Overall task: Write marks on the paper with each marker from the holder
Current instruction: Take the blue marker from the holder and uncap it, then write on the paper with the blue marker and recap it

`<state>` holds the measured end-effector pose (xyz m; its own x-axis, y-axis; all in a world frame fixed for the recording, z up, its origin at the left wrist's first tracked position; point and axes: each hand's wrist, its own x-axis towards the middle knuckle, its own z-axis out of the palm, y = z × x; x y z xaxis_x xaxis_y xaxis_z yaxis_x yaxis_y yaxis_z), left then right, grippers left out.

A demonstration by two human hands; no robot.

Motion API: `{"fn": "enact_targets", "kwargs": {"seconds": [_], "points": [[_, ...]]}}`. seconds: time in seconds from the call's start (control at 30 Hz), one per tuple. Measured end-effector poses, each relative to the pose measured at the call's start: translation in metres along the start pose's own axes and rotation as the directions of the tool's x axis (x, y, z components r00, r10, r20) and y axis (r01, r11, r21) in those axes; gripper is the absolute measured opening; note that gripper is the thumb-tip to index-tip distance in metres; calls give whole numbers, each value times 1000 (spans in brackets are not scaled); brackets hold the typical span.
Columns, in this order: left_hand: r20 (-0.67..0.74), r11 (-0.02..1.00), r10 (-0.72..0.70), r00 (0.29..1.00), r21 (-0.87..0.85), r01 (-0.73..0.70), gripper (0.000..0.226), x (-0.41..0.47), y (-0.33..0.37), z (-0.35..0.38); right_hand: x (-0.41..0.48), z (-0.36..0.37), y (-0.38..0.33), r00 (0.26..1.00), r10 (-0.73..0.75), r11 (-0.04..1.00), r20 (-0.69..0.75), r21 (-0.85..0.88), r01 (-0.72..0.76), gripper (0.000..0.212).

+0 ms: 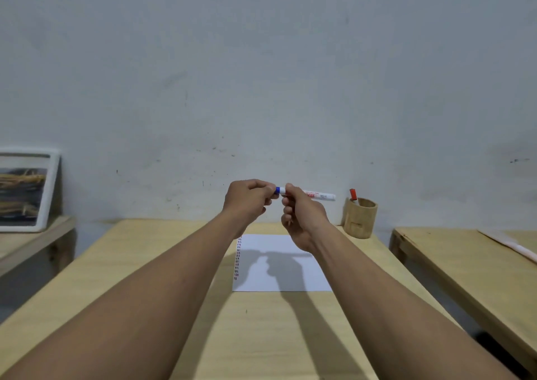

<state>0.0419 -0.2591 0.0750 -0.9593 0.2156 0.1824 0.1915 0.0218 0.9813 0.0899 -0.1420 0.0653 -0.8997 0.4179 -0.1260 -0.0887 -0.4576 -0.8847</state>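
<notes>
Two bare forearms, left hand (250,198) and right hand (302,217) each in closed grip on white, blue-capped marker (316,195).

I hold a white-barrelled marker (315,195) level in the air above the far end of the table (145,263), its blue end toward my left. A white sheet of paper (290,266) lies flat near the far edge, a column of short red and blue dashes down its left margin. At the far right corner stands a wooden holder (360,218), one red-capped marker (353,195) upright inside.
</notes>
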Motion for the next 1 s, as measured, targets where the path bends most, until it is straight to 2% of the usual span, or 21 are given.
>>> {"fn": "enact_targets", "kwargs": {"seconds": [0.17, 0.3, 0.43, 0.5, 0.57, 0.7, 0.83, 0.9, 1.0], "points": [[-17, 994, 20, 1000, 108, -18, 26, 7, -13, -19, 1, 5, 10, 997, -76, 997, 3, 18, 76, 15], [-87, 945, 70, 994, 326, -38, 20, 14, -31, -40, 3, 3, 25, 998, -63, 996, 19, -68, 64, 13], [-70, 799, 48, 996, 602, 3, 18, 16, -59, -55, 5, 1, 46, 998, -26, 980, 63, -196, 38, 14], [-55, 721, 20, 998, 692, 23, 23, 17, -75, -60, 7, 1, 58, 996, -16, 963, 83, -267, 37, 15], [-33, 648, 13, 999, 762, 17, 14, 16, -89, -64, 10, -1, 70, 994, -33, 935, 104, -349, 67, 13], [-20, 568, 16, 1000, 823, 7, 14, 16, -115, -65, 14, -8, 91, 984, -111, 840, 136, -516, 166, 14], [11, 524, 9, 1000, 851, -14, 20, 15, -135, -62, 19, -15, 111, 981, -143, 716, 134, -670, 196, 23], [12, 522, 21, 1000, 853, -21, 21, 13, -139, -61, 20, -18, 123, 980, -162, 662, 119, -723, 197, 25], [-14, 545, 29, 999, 839, -4, 40, 9, -143, -62, 19, -22, 139, 974, -206, 606, 98, -768, 206, 33]]}}
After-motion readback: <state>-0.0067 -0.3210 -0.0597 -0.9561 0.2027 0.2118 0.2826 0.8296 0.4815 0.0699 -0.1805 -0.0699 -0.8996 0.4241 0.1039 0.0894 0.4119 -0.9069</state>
